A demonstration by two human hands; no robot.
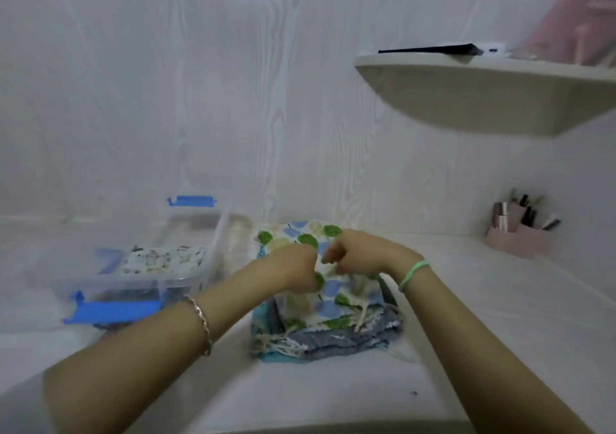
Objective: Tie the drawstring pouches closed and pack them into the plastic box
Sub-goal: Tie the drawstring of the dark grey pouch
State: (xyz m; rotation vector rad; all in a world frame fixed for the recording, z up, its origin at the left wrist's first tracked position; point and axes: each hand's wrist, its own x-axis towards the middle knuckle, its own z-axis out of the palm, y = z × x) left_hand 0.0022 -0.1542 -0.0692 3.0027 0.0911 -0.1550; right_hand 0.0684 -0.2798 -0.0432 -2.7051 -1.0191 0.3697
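One pouch packed, a whole stack left to tie.
Your left hand and right hand meet knuckle to knuckle over the middle of the worktop. Both have fingers curled in, pinching the leaf-print pouch that tops the stack of pouches. Blur hides whether they hold cord or cloth. You look to be partway through tying this one. Toward the worktop's left edge stands the clear plastic box with blue clips, lid off, and one pale printed pouch lies inside it. Beneath your hands several more pouches lie flat, their cords trailing loose on the side nearest you, seemingly not yet tied. Most of the tying and packing appears to be ahead of you.
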